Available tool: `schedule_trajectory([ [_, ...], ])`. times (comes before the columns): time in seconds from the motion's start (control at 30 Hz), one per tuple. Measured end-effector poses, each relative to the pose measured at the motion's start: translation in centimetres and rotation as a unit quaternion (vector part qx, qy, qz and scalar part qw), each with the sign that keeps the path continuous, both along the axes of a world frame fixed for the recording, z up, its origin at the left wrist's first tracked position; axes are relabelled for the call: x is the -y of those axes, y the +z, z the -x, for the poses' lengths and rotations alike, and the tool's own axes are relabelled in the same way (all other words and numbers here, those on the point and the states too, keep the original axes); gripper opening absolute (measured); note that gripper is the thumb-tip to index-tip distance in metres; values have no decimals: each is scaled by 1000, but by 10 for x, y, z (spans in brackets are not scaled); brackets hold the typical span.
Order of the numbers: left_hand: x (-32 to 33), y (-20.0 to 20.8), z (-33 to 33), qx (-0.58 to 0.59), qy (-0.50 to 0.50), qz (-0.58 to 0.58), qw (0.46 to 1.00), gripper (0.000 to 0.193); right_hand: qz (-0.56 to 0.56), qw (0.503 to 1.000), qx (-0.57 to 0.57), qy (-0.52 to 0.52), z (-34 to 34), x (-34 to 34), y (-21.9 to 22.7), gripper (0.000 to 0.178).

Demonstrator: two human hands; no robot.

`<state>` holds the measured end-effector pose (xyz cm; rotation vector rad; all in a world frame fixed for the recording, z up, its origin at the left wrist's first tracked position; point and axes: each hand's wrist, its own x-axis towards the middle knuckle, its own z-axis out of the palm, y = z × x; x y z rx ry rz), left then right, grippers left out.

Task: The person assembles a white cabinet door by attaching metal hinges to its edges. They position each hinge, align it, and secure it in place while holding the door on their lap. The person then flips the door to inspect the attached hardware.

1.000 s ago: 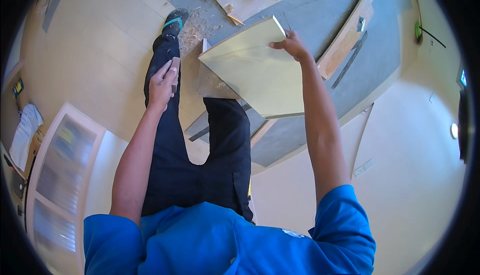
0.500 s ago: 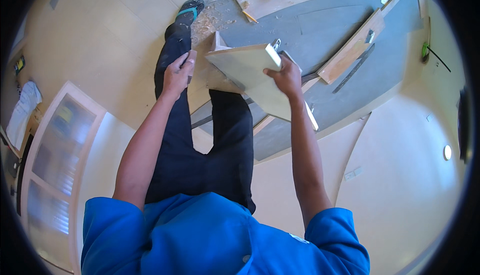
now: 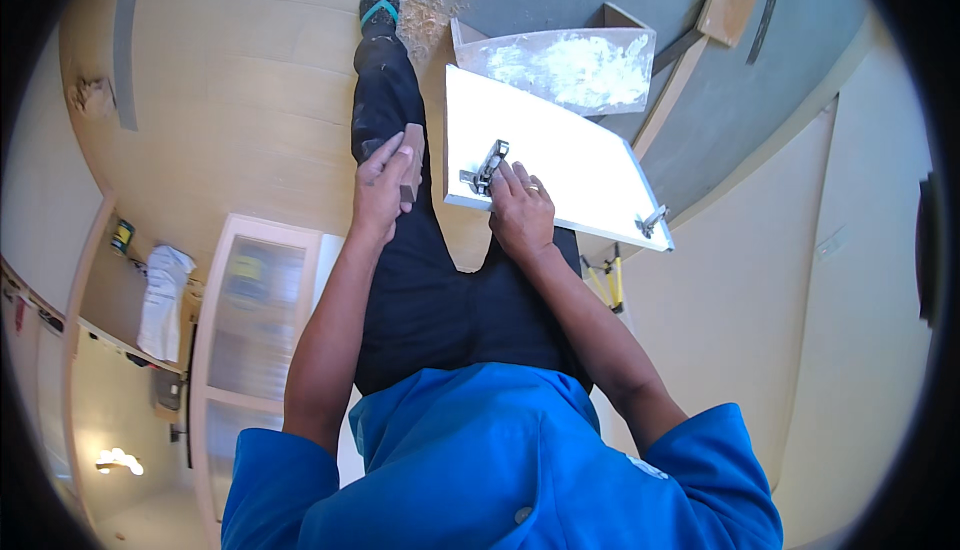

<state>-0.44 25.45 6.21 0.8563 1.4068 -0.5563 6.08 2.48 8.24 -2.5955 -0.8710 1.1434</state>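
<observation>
My left hand [image 3: 380, 185] is closed around a brown block [image 3: 411, 163], which looks like a sanding block, above my left thigh. In front of my right thigh a white cabinet door [image 3: 560, 145] lies tilted, its bright face up. Two metal hinges sit along its near edge: one hinge [image 3: 488, 167] at the left and another hinge [image 3: 652, 220] at the right corner. My right hand [image 3: 522, 212] grips the near edge beside the left hinge, fingers over the face and thumb hidden. The block is apart from the door.
Beyond the door stands a wooden box-like piece [image 3: 560, 68] with a white-smeared side. Wood shavings [image 3: 425, 15] lie by my sandalled foot [image 3: 380, 5]. Boards [image 3: 738, 0] lie at far right. A glazed white door [image 3: 255, 300] is at left, near a white bag [image 3: 165, 300].
The door has been turned from steeply tilted to flatter, hinged face up. My right hand has shifted from its upper edge to the near edge. My left hand still holds the block, slightly lower.
</observation>
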Motion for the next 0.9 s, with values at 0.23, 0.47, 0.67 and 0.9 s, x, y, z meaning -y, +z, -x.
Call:
schedule_trajectory([
  [0.23,25,3,-15,13,-166,-46,985,54,-6,1000,-22,-8,16,3,-3,51],
  [0.47,32,-49,-23,-29,-206,-64,976,50,-20,999,3,-25,17,2,-4,51],
  [0.67,36,-116,-12,21,-232,-128,964,46,-22,999,33,-32,18,-2,-8,52],
  [0.9,33,-126,-31,3,-110,-50,993,30,-28,999,25,-24,42,14,-19,49],
])
